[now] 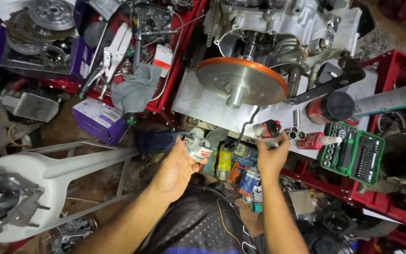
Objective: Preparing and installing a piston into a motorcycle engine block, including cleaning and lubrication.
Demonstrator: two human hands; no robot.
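My left hand [177,169] holds a small round metal part [196,146] with a red and white mark, raised above the floor clutter. My right hand [272,157] grips a small red bottle with a black cap [268,129] at the front edge of the metal work surface [198,104]. Just beyond both hands sits an engine case [287,28] with a large orange-rimmed metal disc [241,79] on its shaft. A bent black rod [246,126] hangs from the surface between my hands.
Several sockets [296,133], a second red bottle [316,140], a black-capped can [331,107] and a green socket set [353,153] lie at right. A red tray [165,89] with pliers [109,56] and a grey rag [136,88] is at left, a white stool [48,178] below it.
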